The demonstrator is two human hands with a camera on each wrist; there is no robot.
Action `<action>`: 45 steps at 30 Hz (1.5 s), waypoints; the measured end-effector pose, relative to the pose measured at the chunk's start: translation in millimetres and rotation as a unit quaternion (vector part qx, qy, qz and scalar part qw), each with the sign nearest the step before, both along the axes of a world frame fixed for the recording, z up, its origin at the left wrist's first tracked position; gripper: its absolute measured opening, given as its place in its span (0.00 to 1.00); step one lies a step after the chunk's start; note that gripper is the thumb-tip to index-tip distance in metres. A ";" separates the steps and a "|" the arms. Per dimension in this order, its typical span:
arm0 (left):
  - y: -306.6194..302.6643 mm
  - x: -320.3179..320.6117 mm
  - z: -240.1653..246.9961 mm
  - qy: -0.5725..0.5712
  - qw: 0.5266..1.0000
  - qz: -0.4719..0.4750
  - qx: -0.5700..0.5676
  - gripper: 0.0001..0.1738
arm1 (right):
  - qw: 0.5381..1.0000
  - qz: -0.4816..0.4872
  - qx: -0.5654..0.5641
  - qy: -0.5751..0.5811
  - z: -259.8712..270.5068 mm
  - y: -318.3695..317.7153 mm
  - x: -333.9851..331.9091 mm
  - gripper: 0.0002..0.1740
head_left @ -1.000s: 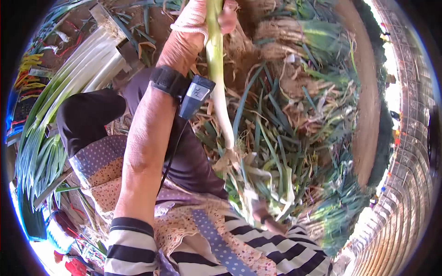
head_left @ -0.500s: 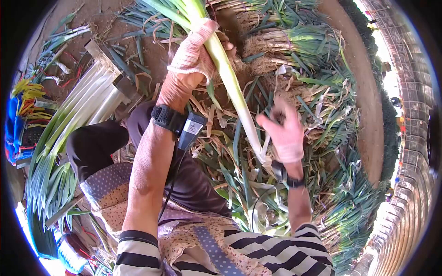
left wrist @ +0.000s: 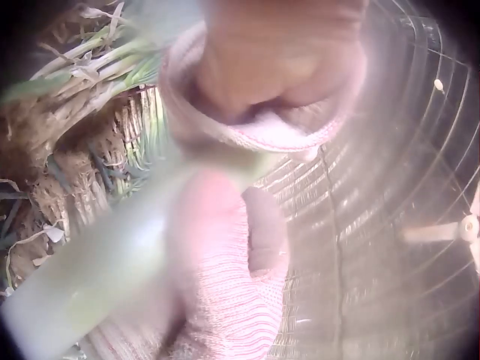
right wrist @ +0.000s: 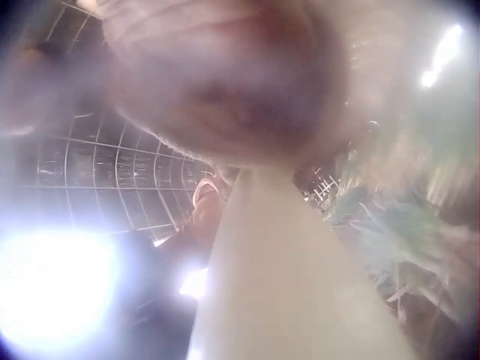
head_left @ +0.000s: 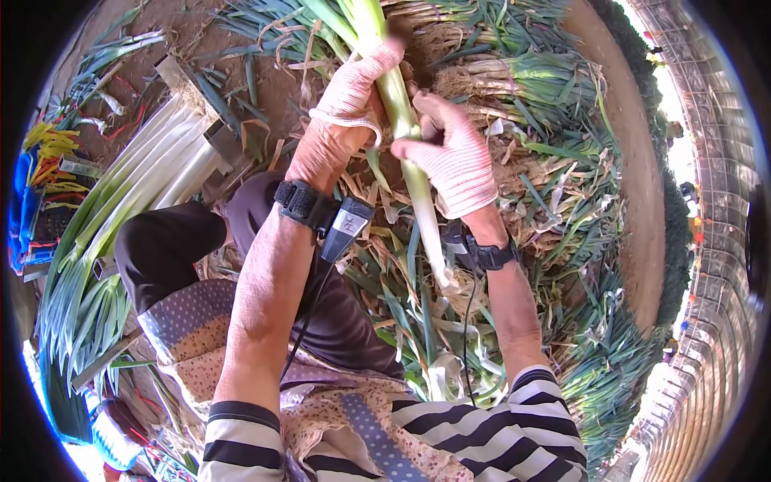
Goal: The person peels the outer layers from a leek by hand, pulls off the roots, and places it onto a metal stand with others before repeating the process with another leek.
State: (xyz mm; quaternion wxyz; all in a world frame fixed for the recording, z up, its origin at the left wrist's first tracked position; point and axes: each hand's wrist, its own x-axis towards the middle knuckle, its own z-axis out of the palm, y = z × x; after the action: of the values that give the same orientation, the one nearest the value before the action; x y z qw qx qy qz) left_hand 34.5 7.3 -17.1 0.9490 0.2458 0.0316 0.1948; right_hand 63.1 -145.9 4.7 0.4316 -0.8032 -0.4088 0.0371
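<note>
A thick leek [head_left: 424,213] slants down in front of the person, its pale root end at the lower right. The gloved left hand [head_left: 353,90] grips it high up, near the green leaves. Just below, the gloved right hand [head_left: 454,153] pinches the shaft between thumb and fingers. In the left wrist view, the right hand [left wrist: 225,277] lies against the blurred leek [left wrist: 97,262], beneath the left hand's glove cuff [left wrist: 262,135]. The right wrist view has the pale shaft [right wrist: 289,285] running out from under the right hand [right wrist: 232,82]; its fingertips are hidden there.
Trimmed leeks [head_left: 136,161] lie at the left between metal plates [head_left: 227,147]. Bundles with roots [head_left: 522,76] lie at the upper right. Loose leaves and peelings [head_left: 401,297] cover the ground beyond the knees. A curved mesh wall [head_left: 715,241] stands far right.
The right hand has come up from low at the right, passed the root end, and taken hold of the shaft. The leek has swung from near upright to a slant, still in the left hand.
</note>
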 end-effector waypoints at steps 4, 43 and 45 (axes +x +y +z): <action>6.7 2.7 -1.1 0.046 0.994 0.072 0.070 0.14 | 0.814 0.136 0.309 0.473 15.8 -28.5 -26.9 0.30; -0.7 -8.3 12.4 0.002 0.997 0.024 0.075 0.45 | 1.000 0.006 -0.010 0.018 -7.6 6.4 -25.5 0.40; 1.3 -13.0 17.2 0.004 0.998 0.026 0.064 0.45 | 0.999 0.028 -0.026 0.031 -11.5 2.5 -27.9 0.39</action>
State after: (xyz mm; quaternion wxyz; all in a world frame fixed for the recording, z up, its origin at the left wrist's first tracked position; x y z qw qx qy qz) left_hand 21.5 8.6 0.1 0.9258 0.3059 0.0297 0.2202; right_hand 35.2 -143.3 -6.8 0.4214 -0.8011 -0.4166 0.0846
